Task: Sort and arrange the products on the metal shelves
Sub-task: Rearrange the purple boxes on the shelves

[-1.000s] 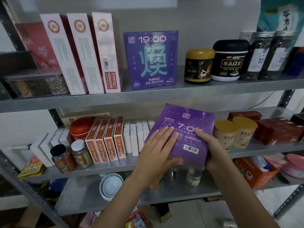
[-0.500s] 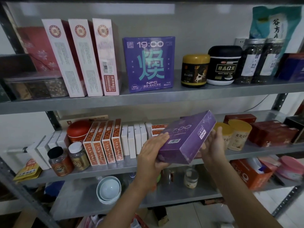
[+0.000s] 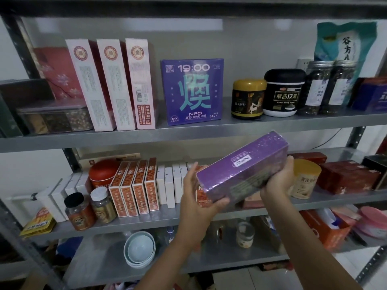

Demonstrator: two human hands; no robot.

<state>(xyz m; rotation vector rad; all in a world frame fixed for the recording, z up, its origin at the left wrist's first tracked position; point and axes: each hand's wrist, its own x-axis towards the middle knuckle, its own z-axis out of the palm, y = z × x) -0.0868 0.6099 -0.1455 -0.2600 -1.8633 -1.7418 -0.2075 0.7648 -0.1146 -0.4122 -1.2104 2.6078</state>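
Head cam: both hands have the purple box [image 3: 243, 170] up in front of the middle shelf [image 3: 167, 218], in the air, not resting on anything. It's tilted, right end higher than the left, with a narrow labelled side facing the camera. The left hand [image 3: 196, 197] grips the lower left corner, fingers curled under the bottom edge and thumb up against the end. The right hand [image 3: 278, 181] clamps the right part, fingers wrapped round the back, mostly hidden.

Behind it on the middle shelf are orange boxes [image 3: 134, 189], white boxes [image 3: 169, 185] and yellow tubs [image 3: 305, 178]. On the upper shelf [image 3: 188, 130], a blue box [image 3: 192, 91] marked 19:00 stands upright between pink boxes [image 3: 111, 84] on its left and a gold-lid jar [image 3: 248, 99] on its right. Bowls [image 3: 139, 250] are stacked on the lower shelf [image 3: 209, 260].
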